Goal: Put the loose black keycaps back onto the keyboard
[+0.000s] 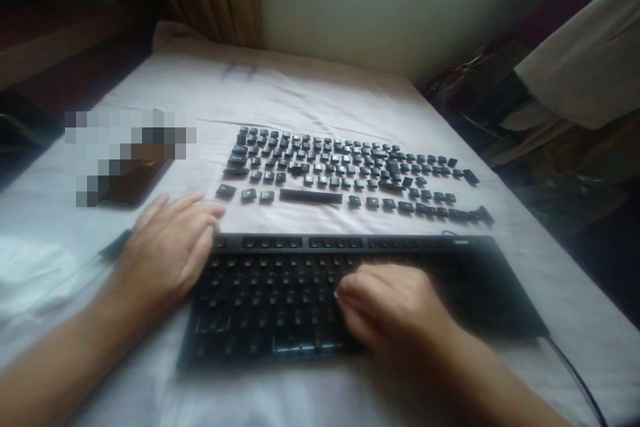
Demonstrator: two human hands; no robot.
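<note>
A black keyboard point(260, 280) with its keycaps off lies across the near part of the sheet, its bare key posts showing. My left hand point(170, 240) rests beside its upper left corner, fingers stretched out and lying flat. Over the middle of the keyboard, my right hand point(390, 300) is closed in a pinch. A tiny pale tip shows at its fingertips, too small to name. Beyond the keyboard, black keycaps point(330, 163) are laid out in rows, with the long space bar point(311, 197) near the front.
A dark phone-like object point(135, 180), partly pixelated, lies to the left. A black cable point(575, 370) runs from the keyboard's right corner. White fabric point(35, 280) lies at the left edge. Cloths point(585, 53) hang on the right, and a wall point(345, 7) stands behind.
</note>
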